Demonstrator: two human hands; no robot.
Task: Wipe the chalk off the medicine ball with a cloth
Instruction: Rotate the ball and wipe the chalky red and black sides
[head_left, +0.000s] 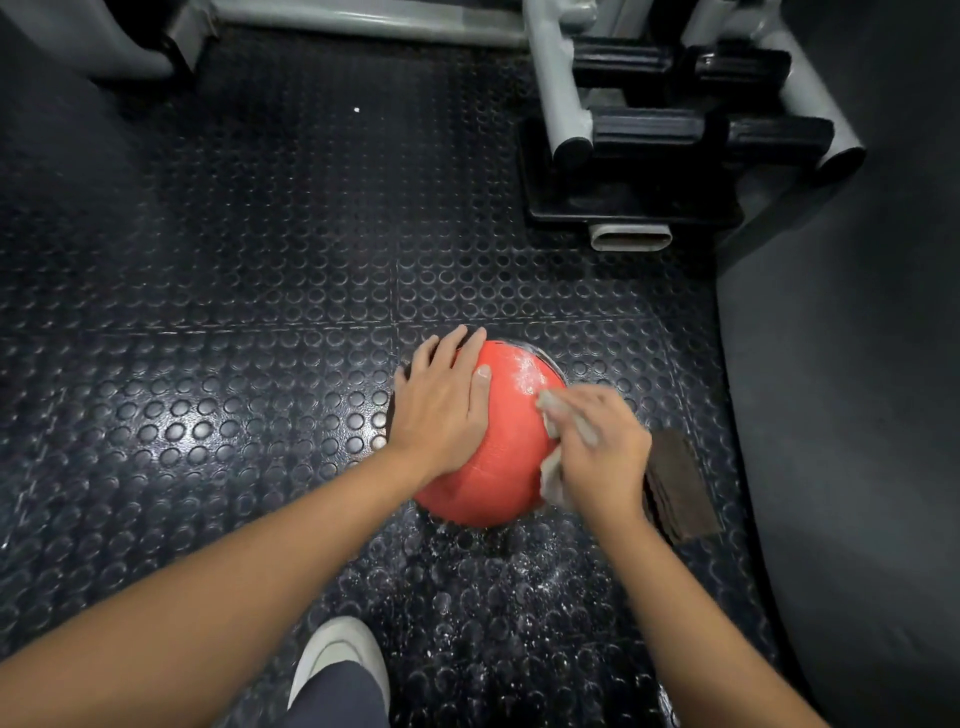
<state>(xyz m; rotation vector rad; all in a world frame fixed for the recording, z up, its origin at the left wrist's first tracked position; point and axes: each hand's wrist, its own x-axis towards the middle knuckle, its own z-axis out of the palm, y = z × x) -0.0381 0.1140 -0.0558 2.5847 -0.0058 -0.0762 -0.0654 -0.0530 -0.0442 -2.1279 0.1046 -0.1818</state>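
Head view: red medicine ball (498, 447) resting on the studded rubber floor (218, 364), just ahead of a white shoe (337, 654). Left hand (441, 405) laid flat over the ball's left crown, fingers (447, 348) spread, steadying. Right hand (597, 447) against the ball's right flank, fingers curled tight around a bunched grey cloth (558, 452) (blurred, likely mid-stroke). Remaining chalk (527, 371) up and away from the cloth, on the far upper right of the ball, nearer the right hand. Folded brown cloth (675, 483) on the floor just right of that hand.
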